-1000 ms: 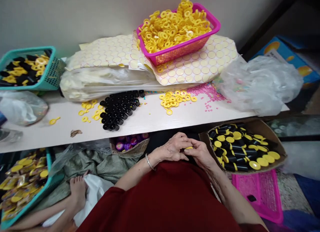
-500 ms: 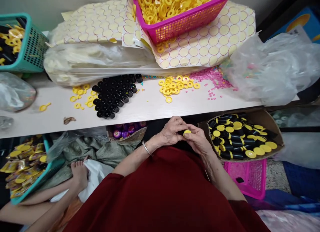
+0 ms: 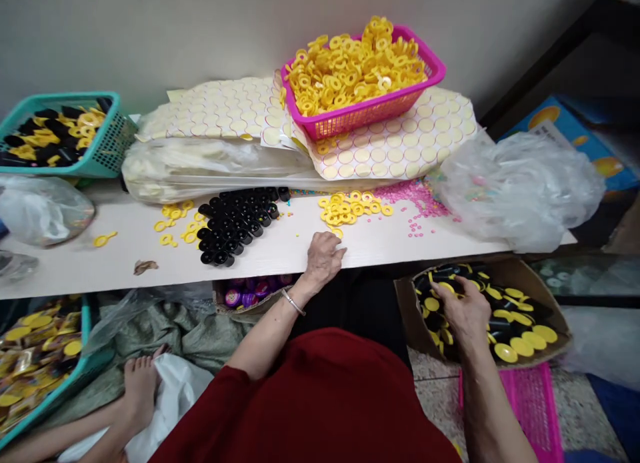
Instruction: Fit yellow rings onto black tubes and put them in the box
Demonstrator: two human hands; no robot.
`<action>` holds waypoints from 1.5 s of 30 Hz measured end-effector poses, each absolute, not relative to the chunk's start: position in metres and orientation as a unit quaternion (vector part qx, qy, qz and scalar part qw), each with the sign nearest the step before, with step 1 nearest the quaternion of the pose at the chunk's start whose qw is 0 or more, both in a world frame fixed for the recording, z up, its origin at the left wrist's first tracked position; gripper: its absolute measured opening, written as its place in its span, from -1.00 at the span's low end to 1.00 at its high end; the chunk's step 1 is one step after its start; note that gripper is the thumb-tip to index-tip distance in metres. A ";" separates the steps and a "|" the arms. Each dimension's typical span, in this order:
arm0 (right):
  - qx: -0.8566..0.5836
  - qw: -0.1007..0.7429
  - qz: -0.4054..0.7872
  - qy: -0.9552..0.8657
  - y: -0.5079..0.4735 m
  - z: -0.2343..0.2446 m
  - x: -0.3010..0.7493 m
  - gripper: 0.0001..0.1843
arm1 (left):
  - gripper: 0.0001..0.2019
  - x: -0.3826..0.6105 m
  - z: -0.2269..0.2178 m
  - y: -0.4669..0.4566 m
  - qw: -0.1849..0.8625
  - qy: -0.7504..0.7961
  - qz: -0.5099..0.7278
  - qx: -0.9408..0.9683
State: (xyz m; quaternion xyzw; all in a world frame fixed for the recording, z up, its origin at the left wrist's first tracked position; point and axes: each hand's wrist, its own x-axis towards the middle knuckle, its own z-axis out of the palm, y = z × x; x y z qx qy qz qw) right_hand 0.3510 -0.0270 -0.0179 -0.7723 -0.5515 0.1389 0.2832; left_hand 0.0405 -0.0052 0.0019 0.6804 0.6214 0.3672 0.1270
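My left hand is at the front edge of the white table, its fingers bent and apart. Its fingertips come close to a pile of yellow rings; whether they touch the nearest ring is unclear. A dense cluster of black open-topped cups stands to the left of that hand. Over to the right, my right hand is in the mouth of a cardboard box, fingers spread. Beneath it lie many black tubes with yellow discs on their ends. I see nothing held in either hand.
A pink basket heaped with yellow ringed parts rests on printed sheets. Pink beads lie near a plastic bag. Teal baskets stand left. Another person's foot is at lower left.
My hands, together around a black piece with a yellow disc before, have parted. The left went up to the table edge, the right into the box. That piece is out of my hands.
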 end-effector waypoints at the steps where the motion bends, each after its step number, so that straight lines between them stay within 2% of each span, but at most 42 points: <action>1: -0.798 0.237 0.110 -0.542 -0.026 -0.022 0.369 -0.40 | -0.97 0.035 0.003 0.000 0.120 0.645 0.346 0.670; 3: -0.824 0.169 0.077 -0.535 -0.026 -0.029 0.396 -0.40 | -0.93 0.028 0.005 0.009 0.118 0.667 0.308 0.668; 5: -0.822 0.148 0.036 -0.549 -0.026 -0.032 0.408 -0.41 | -0.93 0.027 0.006 0.014 0.119 0.671 0.286 0.674; 7: -0.789 0.184 -0.025 -0.585 -0.023 -0.032 0.404 -0.43 | -0.94 0.029 0.005 0.017 0.122 0.674 0.279 0.673; 11: -0.653 0.316 -0.097 -0.682 0.007 -0.021 0.357 -0.59 | -0.96 0.031 0.002 0.019 0.129 0.685 0.296 0.653; 14: -0.568 0.358 -0.072 -0.738 0.039 -0.011 0.305 -0.70 | -0.94 0.021 0.000 0.017 0.109 0.696 0.315 0.635; 16: -0.540 0.360 -0.041 -0.760 0.059 -0.008 0.277 -0.74 | -0.91 0.007 0.001 0.013 0.058 0.713 0.326 0.618; 21: -0.592 0.383 -0.002 -0.709 0.101 -0.010 0.253 -0.79 | -0.88 -0.040 0.026 0.017 -0.066 0.766 0.281 0.575; 25: -0.612 0.408 0.000 -0.677 0.112 -0.013 0.265 -0.83 | -0.83 -0.061 0.051 0.046 -0.066 0.819 0.202 0.533; 29: -0.617 0.417 -0.011 -0.667 0.103 -0.012 0.280 -0.88 | -0.79 -0.063 0.057 0.075 -0.054 0.835 0.152 0.527; 39: -0.579 0.381 -0.002 -0.721 0.077 -0.025 0.281 -0.86 | -0.78 -0.066 0.044 0.096 -0.032 0.853 0.150 0.498; 45: -0.604 0.385 0.001 -0.698 0.090 -0.026 0.271 -0.89 | -0.86 -0.066 0.047 0.095 -0.017 0.850 0.155 0.503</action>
